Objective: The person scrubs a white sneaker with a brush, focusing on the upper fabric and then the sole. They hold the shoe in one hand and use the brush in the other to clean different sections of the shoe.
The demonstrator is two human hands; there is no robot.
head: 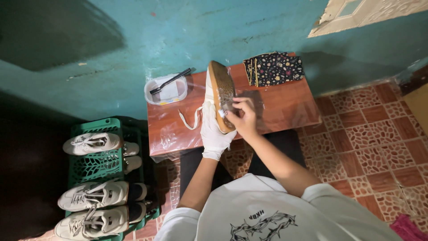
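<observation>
Gripping the white shoe (213, 91) sole-up in our gloved left hand (213, 131) while our bare right hand (243, 117) pinches a small scrubber against its sole, we risk it slipping onto the plastic-covered table (285, 107) beneath if pressure twists it.

A corner of a home, set up for shoe care. A small wooden table (285, 105) stands against a worn teal wall (178, 40) on patterned terracotta floor tiles (370, 134). Left of the table, a green plastic rack (96, 167) holds pale sneakers (91, 143).
</observation>
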